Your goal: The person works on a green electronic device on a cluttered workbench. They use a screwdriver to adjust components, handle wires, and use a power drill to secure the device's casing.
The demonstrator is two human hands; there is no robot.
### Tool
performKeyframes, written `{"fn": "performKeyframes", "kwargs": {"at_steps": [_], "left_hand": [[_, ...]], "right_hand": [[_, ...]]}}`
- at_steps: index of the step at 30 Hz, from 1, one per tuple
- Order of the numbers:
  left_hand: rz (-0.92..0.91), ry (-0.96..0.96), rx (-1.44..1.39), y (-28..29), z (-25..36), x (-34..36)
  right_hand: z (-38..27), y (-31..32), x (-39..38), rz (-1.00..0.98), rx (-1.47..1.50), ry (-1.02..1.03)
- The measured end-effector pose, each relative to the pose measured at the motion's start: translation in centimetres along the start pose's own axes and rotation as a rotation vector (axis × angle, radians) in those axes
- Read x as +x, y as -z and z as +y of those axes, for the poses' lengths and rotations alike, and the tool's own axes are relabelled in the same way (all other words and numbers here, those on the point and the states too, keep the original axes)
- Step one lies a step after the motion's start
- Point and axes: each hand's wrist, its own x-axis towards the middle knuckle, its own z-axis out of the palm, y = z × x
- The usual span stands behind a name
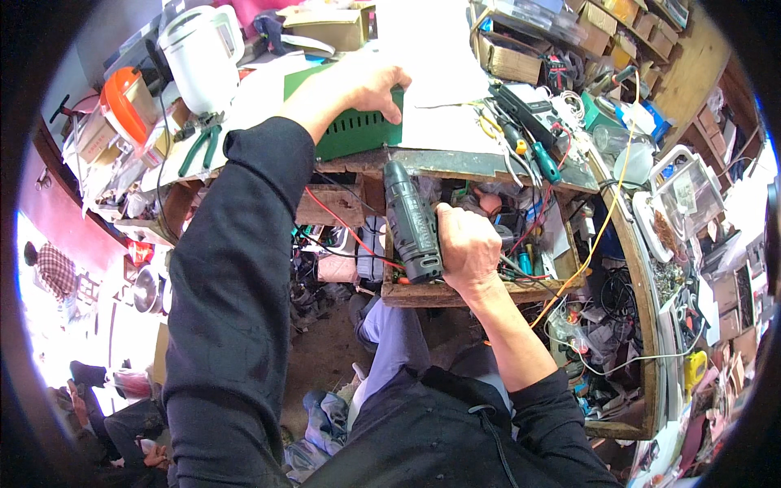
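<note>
A green metal box (354, 137) with a row of vent slots stands at the front edge of the workbench. My left hand (366, 88) grips it from above, the thumb reaching down over its right end. In my right hand (469, 246) is a black cordless drill (410, 221), the fingers wrapped round its handle. The drill points away from me, and its thin bit meets or nearly meets the lower right corner of the box; I cannot tell if they touch.
Green-handled pliers (200, 150) lie left of the box, near a white jug (199, 61). A teal screwdriver (546, 163) and other tools crowd the right. Below sits an open wooden drawer (480, 293) of parts, with a yellow cord (606, 220) hanging beside it.
</note>
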Motion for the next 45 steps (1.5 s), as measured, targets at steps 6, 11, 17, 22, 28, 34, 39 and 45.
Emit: {"fn": "performKeyframes", "kwargs": {"at_steps": [6, 11, 17, 22, 28, 34, 39, 45], "left_hand": [[0.005, -0.006, -0.017, -0.3, -0.4, 0.0], [-0.015, 0.003, -0.018, -0.1, -0.3, -0.1], [0.021, 0.008, 0.022, -1.1, -0.6, 0.1], [0.007, -0.012, -0.028, -0.8, -0.5, -0.1], [-0.013, 0.005, -0.014, -1.0, -0.4, 0.1], [-0.054, 0.06, -0.04, -0.6, -0.1, -0.3], [-0.014, 0.062, -0.055, -1.5, -0.4, -0.7], [0.107, 0.115, -0.297, -0.9, -1.0, -1.5]], "right_hand": [[-0.2, -0.1, 0.0, 0.003, 0.009, -0.011], [-0.4, 0.0, 0.3, 0.015, 0.04, -0.025], [-0.6, 0.1, 0.4, -0.004, 0.035, -0.031], [-0.9, 0.7, 0.6, -0.033, 0.03, -0.055], [-1.3, 1.0, 1.1, -0.042, 0.031, -0.077], [-1.5, 0.9, 1.4, -0.057, 0.008, -0.076], [-0.6, 1.4, 0.9, -0.082, 0.098, -0.089], [0.5, 5.4, -1.5, 0.062, 0.24, -0.022]]}}
